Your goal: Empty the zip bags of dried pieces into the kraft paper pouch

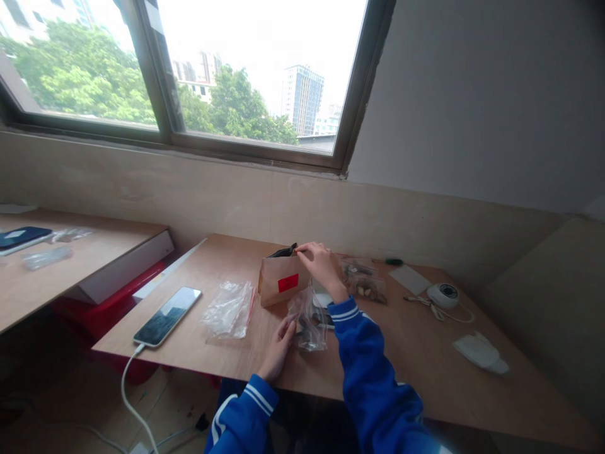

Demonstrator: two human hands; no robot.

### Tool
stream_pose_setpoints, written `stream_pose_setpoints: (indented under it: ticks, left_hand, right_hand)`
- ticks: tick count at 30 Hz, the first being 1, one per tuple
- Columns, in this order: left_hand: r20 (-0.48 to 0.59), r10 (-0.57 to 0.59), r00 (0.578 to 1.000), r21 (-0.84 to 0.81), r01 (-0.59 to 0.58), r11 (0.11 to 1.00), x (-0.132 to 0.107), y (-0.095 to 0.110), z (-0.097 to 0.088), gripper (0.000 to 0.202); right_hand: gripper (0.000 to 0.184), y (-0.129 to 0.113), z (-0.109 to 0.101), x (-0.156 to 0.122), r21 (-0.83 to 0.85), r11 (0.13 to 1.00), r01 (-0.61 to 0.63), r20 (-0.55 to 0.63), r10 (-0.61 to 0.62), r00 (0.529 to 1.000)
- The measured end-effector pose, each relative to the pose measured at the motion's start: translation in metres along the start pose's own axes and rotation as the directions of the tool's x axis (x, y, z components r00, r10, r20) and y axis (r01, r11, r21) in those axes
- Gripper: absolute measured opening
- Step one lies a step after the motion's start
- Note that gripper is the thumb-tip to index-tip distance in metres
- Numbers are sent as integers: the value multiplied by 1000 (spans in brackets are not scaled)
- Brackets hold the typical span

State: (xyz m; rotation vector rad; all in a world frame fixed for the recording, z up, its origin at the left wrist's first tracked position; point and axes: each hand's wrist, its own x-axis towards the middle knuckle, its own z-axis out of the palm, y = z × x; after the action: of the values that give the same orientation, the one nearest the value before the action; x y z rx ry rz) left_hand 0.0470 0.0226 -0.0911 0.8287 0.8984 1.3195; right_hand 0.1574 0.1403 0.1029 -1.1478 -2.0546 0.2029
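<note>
On the wooden surface, a smartphone on a white cable and some flat clear zip bags lie left of the brown paper bag. Filled zip bags, a white card and a white dome camera lie to its right. The left hand, low in front, has its fingers closed on a clear zip bag that covers the paper bag's lower right corner. The right hand arches over the paper bag's mouth, fingers drawn together beside something dark; whether they grip it, I cannot tell.
</note>
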Motion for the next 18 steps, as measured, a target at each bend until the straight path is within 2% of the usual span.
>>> stream_pose_setpoints:
  ticks: [6, 8, 12, 15, 17, 18]
  left_hand:
    - [-13, -15, 1000, -12, 15, 1000, 0, 0, 0, 50]
    - [-3, -15, 1000, -20, 15, 1000, 0, 0, 0, 50]
    - [3, 3, 1000, -34, -3, 999, -1, 1, 1, 51]
    - [-38, 6, 999, -55, -9, 998, -1, 2, 2, 51]
    - [-62, 10, 998, -80, -15, 997, -3, 5, 3, 51]
    - [-63, 15, 998, -92, -20, 996, -3, 7, 4, 51]
  right_hand:
    - [27, -3, 4, -11, -162, 986, 46, -2, -47, 999]
    - [31, -6, 1, -15, -153, 987, 45, -40, -52, 998]
    - [29, -9, -9, -30, 69, 997, 16, -160, -4, 987]
    - [26, 4, -10, -52, 255, 967, -28, -206, 82, 975]
    - [22, 18, -7, -70, 323, 942, -96, -196, 165, 967]
    - [21, 25, -4, -80, 349, 927, -135, -148, 197, 969]
